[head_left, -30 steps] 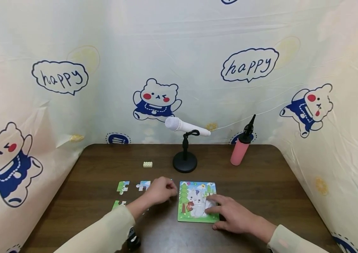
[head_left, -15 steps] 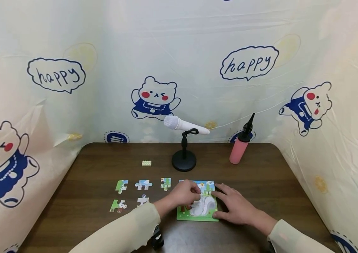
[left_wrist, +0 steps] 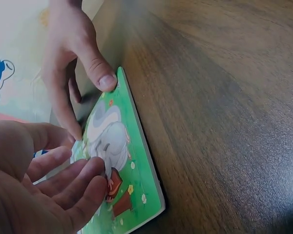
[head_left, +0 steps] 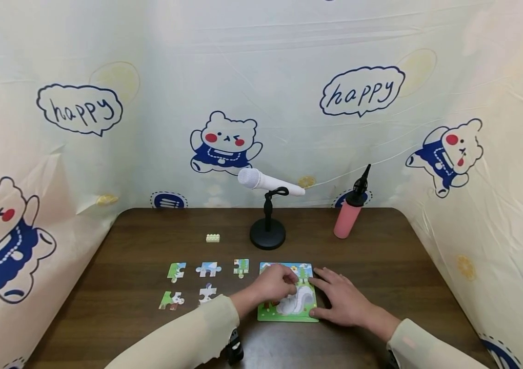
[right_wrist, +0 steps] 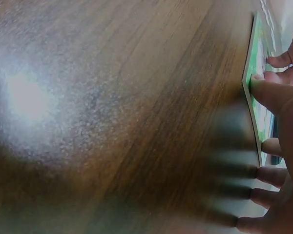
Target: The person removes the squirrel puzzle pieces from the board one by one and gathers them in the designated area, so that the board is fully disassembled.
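A square puzzle board (head_left: 307, 316) with a green border and a pale squirrel picture lies on the table before me. My left hand (head_left: 273, 284) is over its upper left part, thumb and forefinger drawn close together, with the fingertips (left_wrist: 95, 168) right at the picture in the left wrist view. I cannot tell whether a puzzle piece is between them. Along the right side, my right hand (head_left: 346, 305) steadies the board with spread fingers. Its thumb (right_wrist: 263, 90) presses the near right corner, and the outer fingers reach past the edge.
Left of the board, several loose puzzle pieces (head_left: 208, 268) lie in two rows. Behind them is a pale toy brick (head_left: 213, 238). A white microphone (head_left: 273, 183) on a black stand (head_left: 267, 234) and a pink hand pump (head_left: 347, 219) stand farther back, before a printed cloth.
My left hand has moved right, from beside the loose pieces to over the board, then stayed there. My right hand has shifted from the picture to the board's right edge.
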